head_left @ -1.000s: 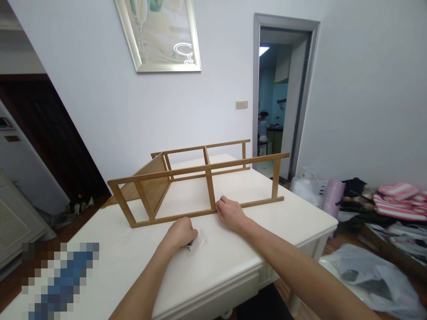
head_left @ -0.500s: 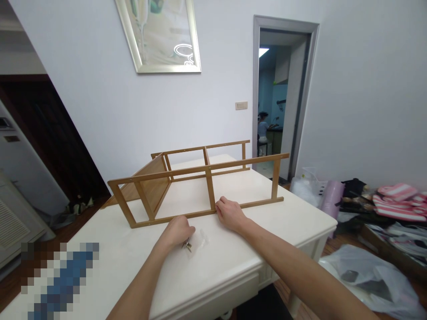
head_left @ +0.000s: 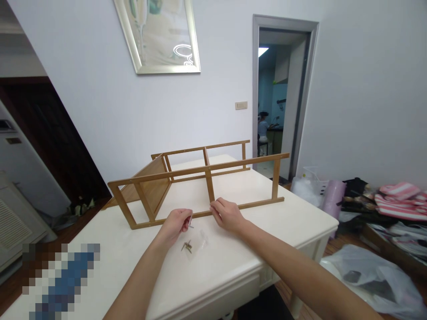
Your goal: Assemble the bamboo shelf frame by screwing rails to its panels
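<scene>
A wooden rack frame (head_left: pixel 247 163) lies on its side on the white table (head_left: pixel 267 231), with a solid panel (head_left: pixel 156 189) at its left end. My left hand (head_left: pixel 176 224) is closed on a small L-shaped metal hex key (head_left: pixel 190 224), just in front of the frame's lower rail. At the foot of the middle upright, my right hand (head_left: pixel 228 214) has its fingers pinched together against the rail; whatever they hold is hidden. Several brass-coloured screws (head_left: pixel 187 246) lie beside a clear plastic bag (head_left: pixel 201 242) nearer to me.
A blurred blue item (head_left: pixel 66 280) lies at the table's left. To the right, on the floor, are a white plastic bag (head_left: pixel 370 280), a pink roll (head_left: pixel 332 195) and striped cloth (head_left: pixel 400 202). A person (head_left: pixel 263 129) sits beyond the doorway.
My left hand has lifted from the screws and moved up toward the rail, with the hex key now showing in its fingers. The right hand has shifted slightly left along the rail.
</scene>
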Available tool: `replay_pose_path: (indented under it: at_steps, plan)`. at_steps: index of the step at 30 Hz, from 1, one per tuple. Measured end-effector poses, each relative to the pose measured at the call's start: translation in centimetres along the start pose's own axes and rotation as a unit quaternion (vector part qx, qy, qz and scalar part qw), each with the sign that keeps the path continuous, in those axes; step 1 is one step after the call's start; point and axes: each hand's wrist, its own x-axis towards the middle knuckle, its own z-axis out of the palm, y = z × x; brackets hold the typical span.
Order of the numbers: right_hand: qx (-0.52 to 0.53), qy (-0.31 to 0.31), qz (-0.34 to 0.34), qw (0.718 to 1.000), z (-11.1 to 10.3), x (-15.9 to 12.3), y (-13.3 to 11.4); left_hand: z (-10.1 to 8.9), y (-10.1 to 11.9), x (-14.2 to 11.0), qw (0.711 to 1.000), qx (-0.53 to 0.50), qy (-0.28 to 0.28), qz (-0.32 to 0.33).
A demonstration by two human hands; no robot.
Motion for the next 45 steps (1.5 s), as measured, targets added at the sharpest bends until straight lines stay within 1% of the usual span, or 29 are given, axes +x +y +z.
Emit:
replay_pose_path:
  at_steps: [3,4,6,9,12,15,18,20,21,22,23,24,25,26,27,28,29,30,31,34,40,45]
  plan:
    - [0.031,0.073,-0.076,0.994,-0.4,0.5,-1.3,0.9,0.6,0.1,0.993,-0.114,-0.015,-0.020]
    - [0.036,0.086,-0.097,0.991,-0.5,0.8,-1.7,1.2,0.9,0.1,0.990,-0.141,-0.016,-0.023]
    - [0.041,0.104,-0.127,0.986,-0.7,1.3,-2.3,1.9,1.9,0.3,0.984,-0.177,0.000,-0.026]
    - [0.030,0.132,-0.140,0.981,-0.8,2.2,-2.3,3.5,3.3,1.0,0.976,-0.213,0.032,-0.024]
    - [0.000,0.156,-0.142,0.977,-1.2,2.8,-1.4,5.4,4.5,2.1,0.972,-0.234,0.031,0.006]
    - [-0.043,0.167,-0.149,0.974,-2.2,3.4,-0.3,7.1,5.7,3.0,0.972,-0.228,0.044,0.039]
    - [-0.070,0.199,-0.143,0.967,-3.5,4.1,0.5,8.1,7.0,3.1,0.977,-0.189,0.052,0.084]
    - [-0.067,0.236,-0.133,0.960,-4.2,4.6,0.8,8.2,8.0,2.9,0.982,-0.120,0.062,0.131]
    - [-0.060,0.256,-0.126,0.956,-4.5,5.0,0.9,8.1,8.5,2.8,0.980,-0.066,0.086,0.166]
    - [-0.051,0.276,-0.120,0.952,-4.8,5.3,1.1,7.8,8.9,2.8,0.969,-0.003,0.127,0.213]
    - [-0.043,0.292,-0.113,0.949,-5.0,5.7,1.2,7.5,9.2,2.8,0.943,0.068,0.176,0.273]
    - [-0.036,0.303,-0.108,0.946,-5.1,6.1,1.4,7.1,9.5,2.9,0.902,0.141,0.228,0.338]
    - [-0.030,0.309,-0.102,0.945,-5.1,6.5,1.5,6.6,9.8,3.1,0.849,0.212,0.268,0.403]
    - [-0.027,0.313,-0.098,0.944,-5.1,7.0,1.7,6.1,9.9,3.5,0.796,0.277,0.289,0.455]
    - [-0.025,0.314,-0.095,0.944,-5.0,7.4,1.8,5.7,10.0,3.9,0.750,0.336,0.293,0.488]
    - [-0.025,0.315,-0.096,0.944,-4.9,7.8,1.9,5.3,10.1,4.3,0.720,0.388,0.282,0.502]
    - [-0.025,0.317,-0.099,0.943,-4.7,8.1,2.0,5.1,10.0,4.7,0.702,0.430,0.268,0.501]
    - [-0.024,0.321,-0.103,0.941,-4.5,8.4,2.0,4.9,10.0,5.0,0.693,0.463,0.256,0.490]
    - [-0.023,0.324,-0.108,0.940,-4.3,8.6,2.1,4.8,10.0,5.2,0.691,0.486,0.247,0.476]
    - [-0.017,0.324,-0.120,0.938,-3.8,8.4,2.2,4.8,10.0,5.3,0.692,0.510,0.239,0.451]
    - [-0.009,0.328,-0.148,0.933,-3.8,6.4,2.2,5.1,10.0,3.9,0.688,0.507,0.242,0.458]
    - [-0.023,0.334,-0.141,0.932,-4.4,5.9,1.7,5.5,9.7,3.1,0.674,0.512,0.255,0.467]
